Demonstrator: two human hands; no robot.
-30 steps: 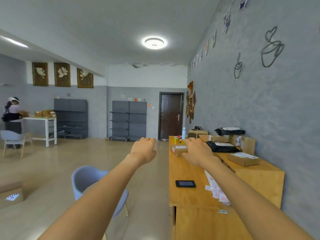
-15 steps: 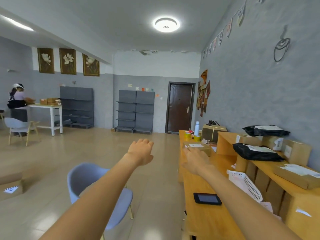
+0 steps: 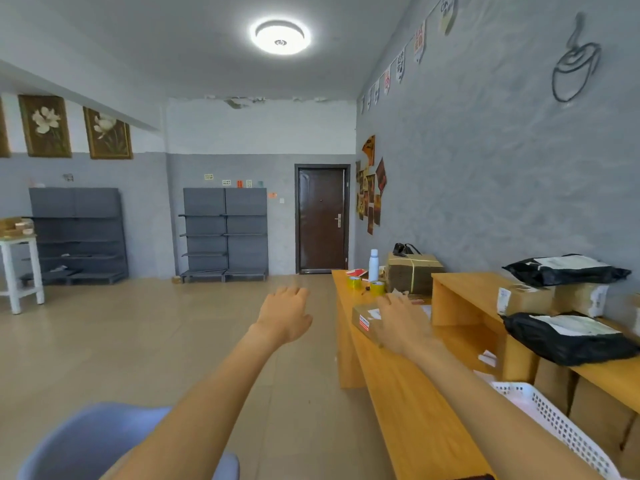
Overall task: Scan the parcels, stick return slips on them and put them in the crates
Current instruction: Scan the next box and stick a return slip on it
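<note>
Head view is showing the right hand [image 3: 401, 323], fingers spread, reaching over the cardboard parcel [image 3: 367, 315] near the worktop [image 3: 408, 410] edge; a careless nudge risks tipping it off. The left hand [image 3: 285, 315] is hanging open, empty.

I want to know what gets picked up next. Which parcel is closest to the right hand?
The flat cardboard parcel on the low table, right under the right hand. The black bags and other boxes sit farther right on the raised shelf.

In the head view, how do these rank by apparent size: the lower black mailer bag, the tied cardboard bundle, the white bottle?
Largest to smallest:
1. lower black mailer bag, though it lies nearer the camera, which inflates it
2. tied cardboard bundle
3. white bottle
</note>
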